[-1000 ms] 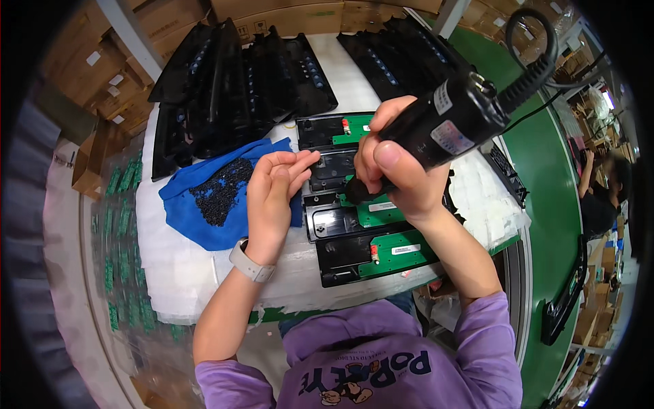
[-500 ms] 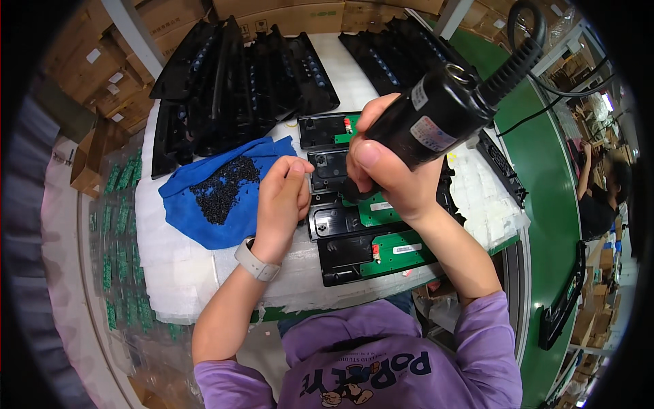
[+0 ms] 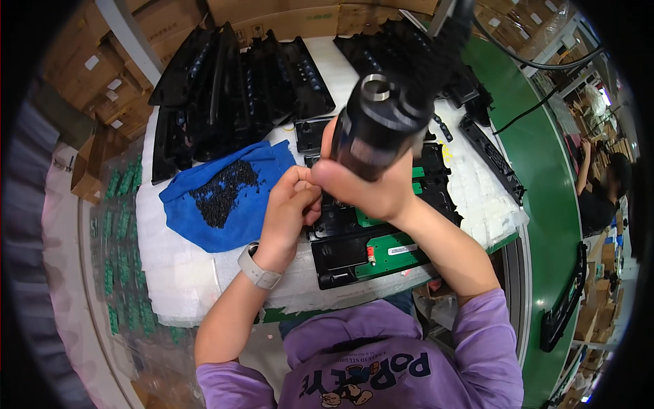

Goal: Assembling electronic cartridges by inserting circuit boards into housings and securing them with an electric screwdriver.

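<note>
My right hand (image 3: 375, 191) is wrapped round a black corded electric screwdriver (image 3: 378, 129), its body tilted and slightly blurred. Its tip is hidden beneath the hand. My left hand (image 3: 294, 204) has its fingers pinched together close against the right hand; anything between them is too small to see. Under both hands lie several black plastic housings (image 3: 337, 255) in a row, fitted with green circuit boards (image 3: 395, 252). The nearest board carries a small red part. To the left, a heap of small black screws (image 3: 221, 194) rests on a blue cloth (image 3: 235, 232).
Stacks of black housings (image 3: 252, 88) stand at the far left and far right of the white-covered table (image 3: 184, 273). A long black part (image 3: 494, 160) lies on the right. Bagged green boards (image 3: 122, 238) are at the left. Another person (image 3: 603, 194) is beyond the green surface.
The screwdriver and my right hand have swung left, bringing the tool's body more upright. My left hand has shifted slightly right and down, and the two hands now meet over the housings.
</note>
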A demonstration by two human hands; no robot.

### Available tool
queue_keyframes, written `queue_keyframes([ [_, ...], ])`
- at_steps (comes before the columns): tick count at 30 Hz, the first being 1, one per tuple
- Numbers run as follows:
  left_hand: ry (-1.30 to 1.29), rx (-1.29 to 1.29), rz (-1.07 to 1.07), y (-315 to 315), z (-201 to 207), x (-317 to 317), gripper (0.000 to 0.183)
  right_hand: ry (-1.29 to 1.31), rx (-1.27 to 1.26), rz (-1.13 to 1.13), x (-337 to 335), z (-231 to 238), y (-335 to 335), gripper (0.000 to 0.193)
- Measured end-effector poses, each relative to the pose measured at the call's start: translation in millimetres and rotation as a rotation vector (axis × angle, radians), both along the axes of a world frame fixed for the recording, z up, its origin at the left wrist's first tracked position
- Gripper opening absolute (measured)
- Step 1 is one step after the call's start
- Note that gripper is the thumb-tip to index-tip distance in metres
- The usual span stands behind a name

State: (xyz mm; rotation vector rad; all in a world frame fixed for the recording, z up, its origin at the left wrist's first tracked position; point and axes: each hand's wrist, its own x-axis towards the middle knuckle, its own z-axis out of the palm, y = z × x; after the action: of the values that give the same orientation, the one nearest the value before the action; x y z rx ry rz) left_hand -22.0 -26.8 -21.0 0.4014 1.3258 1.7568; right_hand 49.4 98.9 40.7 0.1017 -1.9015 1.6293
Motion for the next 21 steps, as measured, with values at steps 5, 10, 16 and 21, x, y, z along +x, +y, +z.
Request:
queue_keyframes([
  [5, 0.073, 0.033, -0.070, -2, -4, -2, 0.012, 0.048, -0.075, 0.034, 11, 7, 0, 0.025],
  [10, 0.057, 0.068, -0.150, -1, 3, -1, 0.015, 0.365, -0.413, 0.160, 32, 20, 21, 0.036],
  [16, 0.023, 0.077, -0.320, -3, 15, 1, 0.012, 0.487, -0.652, 0.138, 44, 15, 35, 0.034],
  [21, 0.063, 0.086, -0.384, -3, 14, -2, 0.011, 0.478, -0.750, 0.113, 45, 8, 37, 0.034],
])
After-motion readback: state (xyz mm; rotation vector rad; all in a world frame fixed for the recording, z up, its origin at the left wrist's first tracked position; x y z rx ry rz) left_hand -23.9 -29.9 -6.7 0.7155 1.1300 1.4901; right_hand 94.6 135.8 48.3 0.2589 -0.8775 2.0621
